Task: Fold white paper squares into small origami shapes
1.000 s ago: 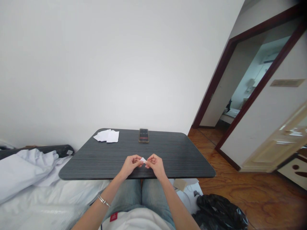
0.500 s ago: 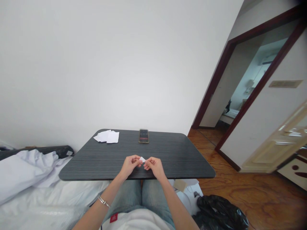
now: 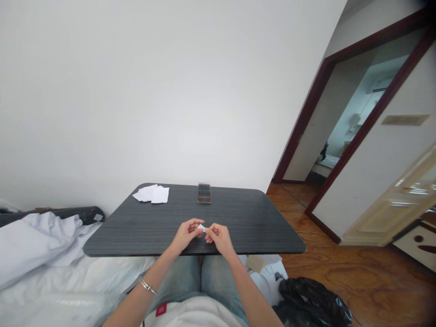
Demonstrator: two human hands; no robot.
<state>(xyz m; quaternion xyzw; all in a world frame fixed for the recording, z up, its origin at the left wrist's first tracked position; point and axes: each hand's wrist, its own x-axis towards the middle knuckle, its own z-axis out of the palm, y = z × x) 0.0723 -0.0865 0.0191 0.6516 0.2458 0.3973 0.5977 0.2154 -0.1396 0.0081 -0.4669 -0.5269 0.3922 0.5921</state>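
Note:
Just above the near edge of the dark table, a small folded piece of white paper is pinched between my two hands. My left hand grips it from the left with thumb and fingers. From the other side, the fingertips of my right hand close on its right corner. The fingers cover part of the paper, so its full shape is hidden. At the table's far left corner lies a loose stack of white paper sheets.
A phone lies at the back middle of the dark table. White bedding is on the left. A black plastic bag and papers sit low at the right. A doorway opens beyond the wall.
The fingers of both hands have shifted slightly around the small paper, and a little less of it shows. The stack and the phone have stayed put.

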